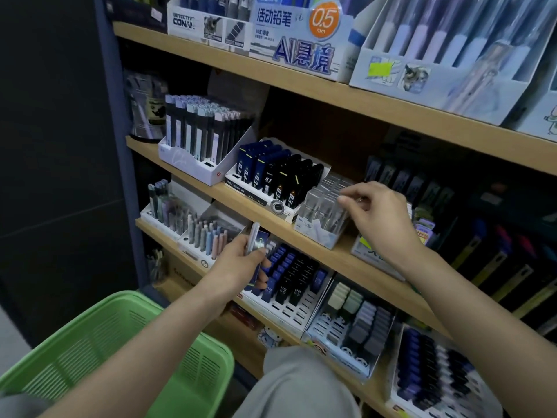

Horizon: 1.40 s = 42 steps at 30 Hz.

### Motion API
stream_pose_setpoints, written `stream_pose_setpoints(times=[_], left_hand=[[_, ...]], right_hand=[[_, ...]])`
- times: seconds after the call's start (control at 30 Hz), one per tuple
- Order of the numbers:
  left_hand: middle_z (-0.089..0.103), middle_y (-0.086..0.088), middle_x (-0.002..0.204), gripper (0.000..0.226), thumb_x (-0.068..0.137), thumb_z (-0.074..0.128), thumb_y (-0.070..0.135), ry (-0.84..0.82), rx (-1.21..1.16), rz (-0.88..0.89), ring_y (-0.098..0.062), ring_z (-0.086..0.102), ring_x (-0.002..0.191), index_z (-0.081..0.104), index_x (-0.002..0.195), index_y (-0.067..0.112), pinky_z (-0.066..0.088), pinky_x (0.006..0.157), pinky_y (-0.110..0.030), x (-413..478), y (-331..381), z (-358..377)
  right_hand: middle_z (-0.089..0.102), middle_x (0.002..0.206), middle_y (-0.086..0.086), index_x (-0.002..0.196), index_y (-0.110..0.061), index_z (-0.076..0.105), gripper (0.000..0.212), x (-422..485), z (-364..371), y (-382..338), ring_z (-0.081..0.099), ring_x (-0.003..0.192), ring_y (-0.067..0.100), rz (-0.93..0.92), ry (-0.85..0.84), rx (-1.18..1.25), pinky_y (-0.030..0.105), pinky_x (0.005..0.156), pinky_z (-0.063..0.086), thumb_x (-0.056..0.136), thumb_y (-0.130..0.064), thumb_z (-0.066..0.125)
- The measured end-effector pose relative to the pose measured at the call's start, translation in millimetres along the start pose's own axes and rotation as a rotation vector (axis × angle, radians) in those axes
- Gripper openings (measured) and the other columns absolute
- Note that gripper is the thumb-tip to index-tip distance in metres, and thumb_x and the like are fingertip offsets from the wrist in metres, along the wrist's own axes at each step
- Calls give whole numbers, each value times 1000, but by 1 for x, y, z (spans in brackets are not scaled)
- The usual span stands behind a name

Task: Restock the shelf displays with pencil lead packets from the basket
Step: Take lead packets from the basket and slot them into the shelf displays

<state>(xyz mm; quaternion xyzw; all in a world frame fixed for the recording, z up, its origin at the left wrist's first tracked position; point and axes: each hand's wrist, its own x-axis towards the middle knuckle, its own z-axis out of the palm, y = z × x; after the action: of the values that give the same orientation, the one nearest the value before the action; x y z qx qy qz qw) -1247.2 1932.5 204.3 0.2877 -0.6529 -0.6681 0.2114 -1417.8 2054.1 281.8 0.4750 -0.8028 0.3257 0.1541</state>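
Head camera: the left hand [238, 260] grips a few blue and white lead packets [257, 241] by the lower shelf's front edge. The right hand [382, 215], fingers curled, pinches a clear packet [327, 200] standing in the display box [322, 236] at the middle shelf's [265, 215] front edge. A green basket [90, 342] sits below.

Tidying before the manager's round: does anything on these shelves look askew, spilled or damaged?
Nothing looks spilled or damaged. Only the gaps stand out: the front slots of the HB packet tray and the pastel-block tray beside it sit empty.
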Motion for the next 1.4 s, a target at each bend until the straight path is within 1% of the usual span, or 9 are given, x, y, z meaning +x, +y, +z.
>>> stream_pose_setpoints(times=[0.07, 0.4, 0.53, 0.63, 0.7, 0.9, 1.07, 1.2, 1.4], left_hand=[[59, -4, 77, 9, 101, 42, 11, -7, 11, 2, -16, 57, 57, 47, 97, 17, 54, 63, -31, -1, 0, 1], [64, -5, 78, 6, 100, 46, 13, -15, 13, 5, -21, 62, 63, 51, 99, 16, 58, 76, -43, 2, -7, 4], [65, -5, 82, 10, 100, 45, 15, -72, -56, 22, -18, 63, 65, 54, 105, 18, 59, 71, -34, -2, -5, 4], [64, -5, 82, 14, 100, 43, 14, -150, -93, 36, -12, 62, 63, 56, 104, 12, 58, 67, -28, -6, -3, 4], [65, -4, 79, 16, 100, 43, 14, -196, -84, 44, -12, 63, 62, 58, 100, 9, 58, 76, -39, -8, -2, 3], [68, -7, 83, 21, 99, 44, 15, -276, -48, 69, -15, 65, 69, 60, 107, 3, 54, 85, -45, -13, -1, -3], [67, -13, 95, 24, 100, 40, 18, -242, -181, 11, -17, 64, 70, 55, 115, 7, 57, 66, -26, -17, -2, -20], [64, -12, 89, 18, 100, 39, 17, -150, -136, 23, -9, 55, 56, 54, 108, 10, 46, 51, -19, -18, -1, -35], [42, 2, 52, 24, 100, 43, 19, 6, 17, 137, -6, 33, 43, 51, 81, 9, 29, 43, -13, -12, 7, -55]], right_hand=[[57, 96, -1, 104, -13, 71, 18, 1, 4, 0, 51, 74, -2, -4, -14, -44, 4, 69, 40, 91, -21, 63], [54, 96, 0, 97, -12, 62, 16, -3, 0, -2, 55, 82, 14, -39, -57, -190, 37, 77, 52, 86, -20, 69], [53, 108, 0, 114, -12, 59, 25, -10, -1, -11, 50, 102, 15, -121, -13, -286, 28, 83, 45, 91, -22, 62], [47, 96, -15, 113, -14, 58, 19, -24, 3, -33, 48, 82, -3, -115, -47, -68, 10, 75, 42, 95, -18, 53], [46, 95, -22, 117, -20, 55, 22, -33, 13, -47, 47, 78, -11, -48, -195, 51, 2, 70, 41, 95, -24, 52], [60, 86, -15, 102, -24, 66, 15, -36, 36, -55, 56, 74, -4, 76, -430, 220, 8, 66, 44, 87, -28, 67], [65, 87, 1, 88, -20, 61, 8, -24, 38, -57, 66, 75, 11, 260, -366, 516, 23, 72, 57, 86, -16, 68], [63, 83, 5, 88, -15, 59, 8, -22, 39, -63, 67, 69, 9, 343, -367, 705, 18, 66, 56, 88, -9, 64], [69, 83, -4, 92, -25, 58, 13, -31, 56, -79, 67, 81, 10, 132, -683, 280, 31, 82, 55, 87, -19, 68]])
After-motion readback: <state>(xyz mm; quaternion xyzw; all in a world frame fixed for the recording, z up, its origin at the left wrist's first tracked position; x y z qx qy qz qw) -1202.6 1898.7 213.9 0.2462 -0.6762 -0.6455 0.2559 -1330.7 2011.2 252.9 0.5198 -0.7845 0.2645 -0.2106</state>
